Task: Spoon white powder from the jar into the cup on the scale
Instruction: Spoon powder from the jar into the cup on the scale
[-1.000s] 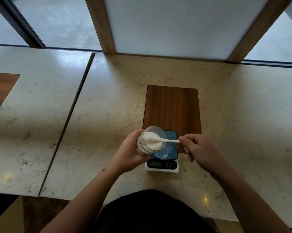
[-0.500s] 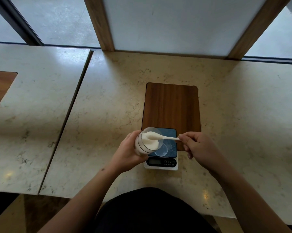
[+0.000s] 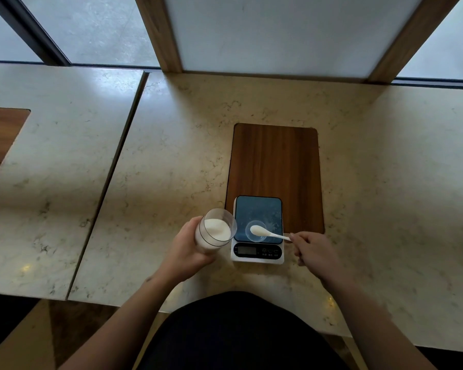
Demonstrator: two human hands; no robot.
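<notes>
Behind the scale (image 3: 257, 259), a wooden board (image 3: 276, 166); jar (image 3: 215, 231) just left.

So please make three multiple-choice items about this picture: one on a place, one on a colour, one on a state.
1. Where is the bowl of the spoon?
A. inside the jar
B. over the small cup on the scale
C. on the wooden board

2. What colour is the platform of the scale?
A. dark blue
B. red
C. yellow

3. How is the jar?
A. capped and upright
B. lying on the table
C. open, tilted in the left hand

Answers:
1 B: the spoon's tip lies above the clear cup.
2 A: the platform looks dark blue.
3 C: the left hand holds it, mouth open; the right hand holds the spoon.
</notes>
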